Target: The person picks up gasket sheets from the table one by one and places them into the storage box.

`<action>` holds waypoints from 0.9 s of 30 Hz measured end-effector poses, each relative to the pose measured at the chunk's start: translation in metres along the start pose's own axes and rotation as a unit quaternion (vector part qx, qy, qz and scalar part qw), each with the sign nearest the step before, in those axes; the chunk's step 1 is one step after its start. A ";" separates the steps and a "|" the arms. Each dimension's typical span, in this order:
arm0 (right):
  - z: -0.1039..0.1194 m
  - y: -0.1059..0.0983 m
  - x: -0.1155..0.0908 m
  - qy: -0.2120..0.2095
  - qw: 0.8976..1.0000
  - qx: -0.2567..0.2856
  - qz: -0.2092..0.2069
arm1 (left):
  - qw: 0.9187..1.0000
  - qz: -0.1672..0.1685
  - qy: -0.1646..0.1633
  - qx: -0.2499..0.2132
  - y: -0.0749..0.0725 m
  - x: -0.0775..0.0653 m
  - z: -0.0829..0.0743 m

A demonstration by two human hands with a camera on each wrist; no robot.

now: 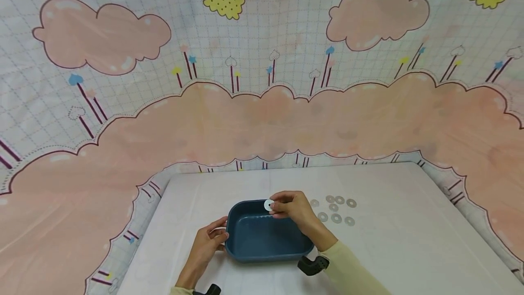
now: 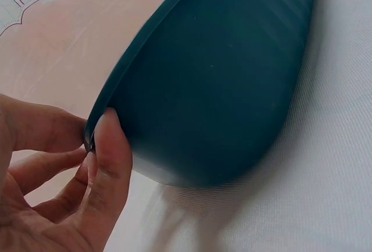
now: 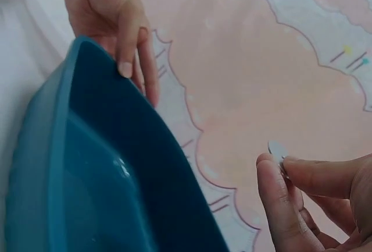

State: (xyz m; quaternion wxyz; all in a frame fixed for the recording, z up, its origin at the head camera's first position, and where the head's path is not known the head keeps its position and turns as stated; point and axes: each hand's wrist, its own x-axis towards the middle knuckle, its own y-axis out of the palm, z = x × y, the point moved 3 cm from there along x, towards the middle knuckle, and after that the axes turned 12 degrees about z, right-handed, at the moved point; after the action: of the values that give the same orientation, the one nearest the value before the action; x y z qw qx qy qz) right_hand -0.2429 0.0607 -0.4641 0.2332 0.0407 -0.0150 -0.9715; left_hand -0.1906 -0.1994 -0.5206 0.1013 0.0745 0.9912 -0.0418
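Note:
A dark blue rectangular basin stands on the white table, its inside visible from above. My left hand pinches the basin's left rim between thumb and fingers, as the left wrist view shows close up. Over the basin's far side, my right hand pinches a flat metal washer with a central hole. That washer appears nearly edge-on in the right wrist view, between thumb and fingertips. To the right of the basin lie several grey washers, spread flat and apart or nearly touching.
The white table extends around the basin on all sides. Behind it hangs a cloth printed with peach clouds and yellow shapes. Black wrist devices are strapped near both hands.

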 end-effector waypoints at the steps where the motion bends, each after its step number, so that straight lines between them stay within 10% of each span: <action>1: -0.001 0.002 0.001 0.002 1.000 0.002 0.002 | 1.000 0.000 0.000 0.000 0.000 0.000 0.000; 27: -0.041 0.043 0.033 0.067 0.996 0.047 -0.019 | 1.000 -0.004 0.004 0.009 0.000 0.000 0.002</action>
State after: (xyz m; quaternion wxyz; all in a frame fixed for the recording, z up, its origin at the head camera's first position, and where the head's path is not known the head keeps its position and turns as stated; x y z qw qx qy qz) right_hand -0.2496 0.0069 -0.5052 0.2132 0.1169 -0.0439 -0.9690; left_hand -0.1906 -0.1990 -0.5222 0.0960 0.0720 0.9915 -0.0509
